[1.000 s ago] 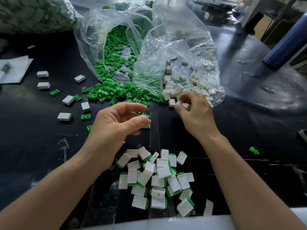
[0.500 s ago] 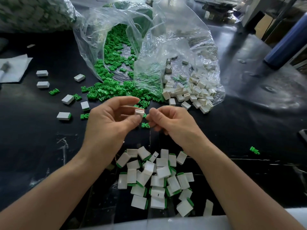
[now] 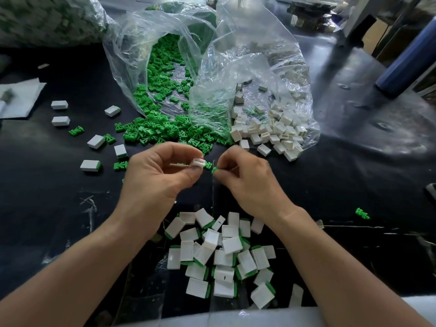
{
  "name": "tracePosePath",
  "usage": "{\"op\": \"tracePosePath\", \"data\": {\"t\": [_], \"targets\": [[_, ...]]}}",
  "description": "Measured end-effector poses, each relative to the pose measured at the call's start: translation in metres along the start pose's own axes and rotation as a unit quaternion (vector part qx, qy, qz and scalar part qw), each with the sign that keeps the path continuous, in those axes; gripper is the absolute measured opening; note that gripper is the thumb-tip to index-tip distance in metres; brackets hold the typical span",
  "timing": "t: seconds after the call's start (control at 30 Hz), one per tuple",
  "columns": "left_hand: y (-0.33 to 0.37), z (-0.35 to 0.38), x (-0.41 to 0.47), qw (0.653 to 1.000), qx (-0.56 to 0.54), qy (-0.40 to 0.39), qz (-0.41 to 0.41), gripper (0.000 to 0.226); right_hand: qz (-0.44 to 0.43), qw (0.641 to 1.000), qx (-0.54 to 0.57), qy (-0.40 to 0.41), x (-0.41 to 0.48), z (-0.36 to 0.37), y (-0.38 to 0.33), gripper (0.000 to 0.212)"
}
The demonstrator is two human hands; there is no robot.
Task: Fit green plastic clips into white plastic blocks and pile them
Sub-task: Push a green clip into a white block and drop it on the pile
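Moved since 1 s ago: R hand (image 3: 250, 180) has left the white-block bag mouth and now faces L hand (image 3: 160, 175) mid-table. L hand, empty then, now has a block.

1. Black worktop (image 3: 354, 175): dark, scuffed, carries all items below.
2. Green-clip bag (image 3: 132, 67): clear plastic, on its side at back centre, mouth toward the person.
3. White-block bag (image 3: 271, 67): clear plastic, just R of item 2 and touching it, mouth also open.
4. Blue cylinder (image 3: 405, 62): far R, tilted. What it is, can't tell.
5. Finished pile (image 3: 221, 253): near edge, btwn the forearms. White blocks w/ green showing at one end, loosely heaped, several overlapping.
6. Loose clip heap (image 3: 160, 131): spilling from item 2, just beyond the hands.
7. Loose block heap (image 3: 271, 133): spilling from item 3, beyond R hand.
8. L hand: fingers curled, thumb and fingertips pinching white block (image 3: 197, 162), held above the worktop.
9. R hand: fingers curled, thumb and forefinger clamped on green clip (image 3: 215, 170), just beside the block. Touching or not, can't tell (blur).
10. Stray blocks (image 3: 59, 105): approx. six pcs scattered far L, some w/ green ends.
11. Stray clip (image 3: 362, 214): alone, far R, well apart from the rest.
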State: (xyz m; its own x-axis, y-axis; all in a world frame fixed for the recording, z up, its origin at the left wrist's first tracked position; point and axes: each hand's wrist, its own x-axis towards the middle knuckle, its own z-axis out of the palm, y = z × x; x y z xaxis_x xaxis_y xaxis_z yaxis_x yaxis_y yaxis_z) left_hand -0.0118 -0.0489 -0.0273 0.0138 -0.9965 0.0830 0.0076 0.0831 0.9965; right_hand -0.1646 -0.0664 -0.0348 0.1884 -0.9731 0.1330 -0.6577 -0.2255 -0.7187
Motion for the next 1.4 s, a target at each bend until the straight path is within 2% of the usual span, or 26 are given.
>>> {"op": "tracePosePath", "data": {"t": [0.13,0.23,0.4,0.77,0.9,1.0,1.2,1.4], "targets": [[0.000,0.000,0.000,1.000,0.008,-0.011,-0.019,0.025,0.015,0.978,0.207,0.032,-0.001,-0.011,-0.004,0.026],[0.001,0.001,-0.001,0.999,0.008,-0.018,-0.033,0.021,-0.002,0.963,0.267,0.023,-0.003,-0.013,-0.008,0.030],[0.002,0.000,-0.002,0.999,0.018,-0.019,-0.043,0.026,-0.011,0.967,0.255,-0.011,-0.005,-0.010,-0.010,0.028],[0.000,-0.001,-0.001,0.999,0.020,-0.026,-0.042,0.025,-0.026,0.979,0.202,-0.033,-0.007,-0.008,-0.011,0.028],[0.002,-0.001,-0.002,0.999,0.012,-0.034,-0.038,0.029,-0.006,0.977,0.209,-0.032,-0.007,-0.008,-0.010,0.023],[0.003,0.000,-0.002,0.999,0.009,-0.037,-0.036,0.030,0.029,0.979,0.193,-0.061,-0.006,-0.008,-0.009,0.015],[0.004,-0.001,-0.003,0.998,0.013,-0.035,-0.040,0.032,0.030,0.982,0.163,-0.087,-0.009,-0.008,-0.012,0.028],[0.006,0.000,-0.003,0.998,0.000,-0.043,-0.046,0.034,-0.013,0.993,0.082,-0.080,-0.011,-0.011,-0.015,0.029]]}}
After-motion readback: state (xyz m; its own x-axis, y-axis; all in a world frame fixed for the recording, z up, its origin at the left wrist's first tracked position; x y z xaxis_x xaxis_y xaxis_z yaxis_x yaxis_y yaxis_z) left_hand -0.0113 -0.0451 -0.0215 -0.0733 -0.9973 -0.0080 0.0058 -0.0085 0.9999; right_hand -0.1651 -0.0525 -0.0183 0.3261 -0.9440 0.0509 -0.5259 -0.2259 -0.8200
